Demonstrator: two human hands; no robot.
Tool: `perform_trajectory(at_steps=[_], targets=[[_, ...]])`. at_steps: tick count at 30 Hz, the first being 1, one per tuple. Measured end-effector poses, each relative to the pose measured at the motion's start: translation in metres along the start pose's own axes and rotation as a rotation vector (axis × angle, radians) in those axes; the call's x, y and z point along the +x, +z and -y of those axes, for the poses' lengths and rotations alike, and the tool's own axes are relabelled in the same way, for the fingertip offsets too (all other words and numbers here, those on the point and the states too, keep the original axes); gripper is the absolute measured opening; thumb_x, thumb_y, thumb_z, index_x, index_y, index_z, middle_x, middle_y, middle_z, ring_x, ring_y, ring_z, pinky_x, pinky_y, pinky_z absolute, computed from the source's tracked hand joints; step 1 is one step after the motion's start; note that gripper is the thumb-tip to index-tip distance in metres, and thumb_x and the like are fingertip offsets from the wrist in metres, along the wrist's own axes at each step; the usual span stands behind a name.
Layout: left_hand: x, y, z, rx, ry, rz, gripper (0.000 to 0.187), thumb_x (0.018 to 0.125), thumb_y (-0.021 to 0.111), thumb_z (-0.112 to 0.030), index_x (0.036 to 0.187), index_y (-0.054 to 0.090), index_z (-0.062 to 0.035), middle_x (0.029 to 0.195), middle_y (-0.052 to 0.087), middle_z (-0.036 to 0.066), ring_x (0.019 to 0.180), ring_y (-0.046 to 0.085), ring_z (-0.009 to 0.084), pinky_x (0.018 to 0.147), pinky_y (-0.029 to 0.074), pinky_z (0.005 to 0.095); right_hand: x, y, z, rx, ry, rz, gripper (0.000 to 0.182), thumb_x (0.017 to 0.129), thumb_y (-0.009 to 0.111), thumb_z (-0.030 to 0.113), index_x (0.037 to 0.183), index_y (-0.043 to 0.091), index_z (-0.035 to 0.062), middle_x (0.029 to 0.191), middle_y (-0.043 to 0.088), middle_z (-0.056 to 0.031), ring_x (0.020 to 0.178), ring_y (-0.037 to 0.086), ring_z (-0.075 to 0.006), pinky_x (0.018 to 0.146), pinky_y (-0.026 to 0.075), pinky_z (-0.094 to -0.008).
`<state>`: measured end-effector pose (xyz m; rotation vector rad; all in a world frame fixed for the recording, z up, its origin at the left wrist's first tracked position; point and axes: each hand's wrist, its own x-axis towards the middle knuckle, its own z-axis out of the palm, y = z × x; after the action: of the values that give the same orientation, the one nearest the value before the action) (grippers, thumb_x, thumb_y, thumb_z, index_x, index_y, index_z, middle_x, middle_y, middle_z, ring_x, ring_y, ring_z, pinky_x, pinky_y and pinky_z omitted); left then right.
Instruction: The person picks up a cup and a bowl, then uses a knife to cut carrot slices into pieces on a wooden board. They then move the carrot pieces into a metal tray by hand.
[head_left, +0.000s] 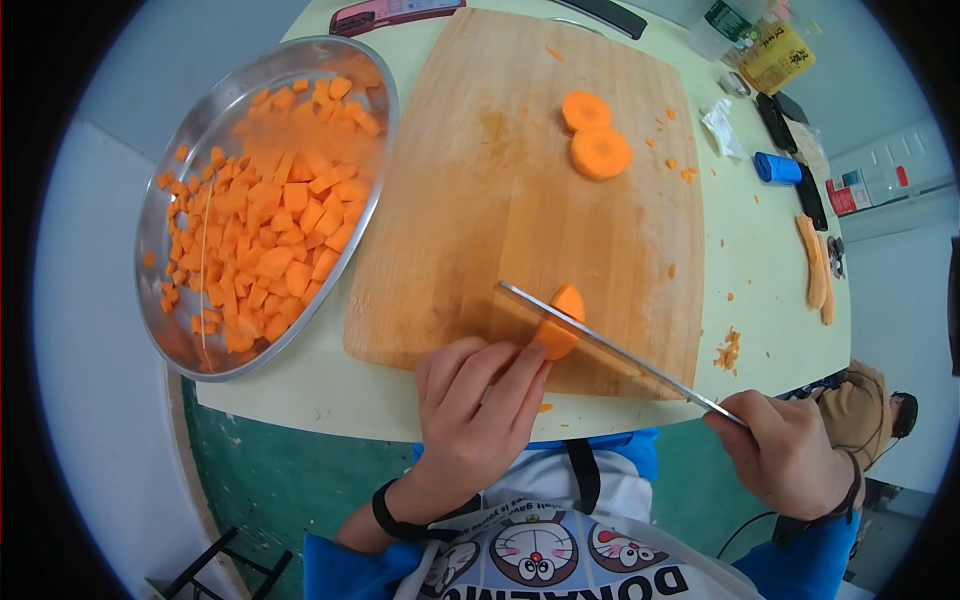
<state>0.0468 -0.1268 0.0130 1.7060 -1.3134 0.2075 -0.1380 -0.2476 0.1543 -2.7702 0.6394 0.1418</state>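
Near the front edge of the wooden cutting board [440, 200], a piece of carrot [557, 340] lies under the blade of a knife [620, 350]. My left hand [480, 395] presses its fingertips on the carrot piece, fingers bent and close together. The knife's handle is wrapped in my right hand [785, 450], and its blade slants up and left across the carrot. Two thick carrot slices [600, 152] lie touching at the board's upper right. A steel tray [375, 200] at the left holds many diced carrot pieces [270, 225].
Carrot scraps [728, 350] dot the pale table right of the board. Further right lie carrot strips [820, 270], a blue roll [777, 168] and a crumpled tissue [722, 128]. Bottles [775, 58] stand at the back right, a phone [395, 14] at the back left. Another person [862, 410] is beyond.
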Motion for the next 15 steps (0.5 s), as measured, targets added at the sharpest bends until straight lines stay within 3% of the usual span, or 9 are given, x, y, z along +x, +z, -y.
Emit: perform_trajectory(at_steps=[15], targets=[[0.003, -0.003, 0.0, -0.029, 0.033, 0.035, 0.026, 0.062, 0.074, -0.003, 0.087, 0.066, -0.0031, 0.088, 0.058, 0.005, 0.078, 0.053, 0.0235, 0.068, 0.039, 0.0358, -0.008, 0.011, 0.005, -0.107, -0.044, 0.036, 0.017, 0.072, 0.063, 0.006, 0.075, 0.047, 0.0023, 0.054, 0.043, -0.005, 0.042, 0.049, -0.0183, 0.036, 0.039, -0.03]])
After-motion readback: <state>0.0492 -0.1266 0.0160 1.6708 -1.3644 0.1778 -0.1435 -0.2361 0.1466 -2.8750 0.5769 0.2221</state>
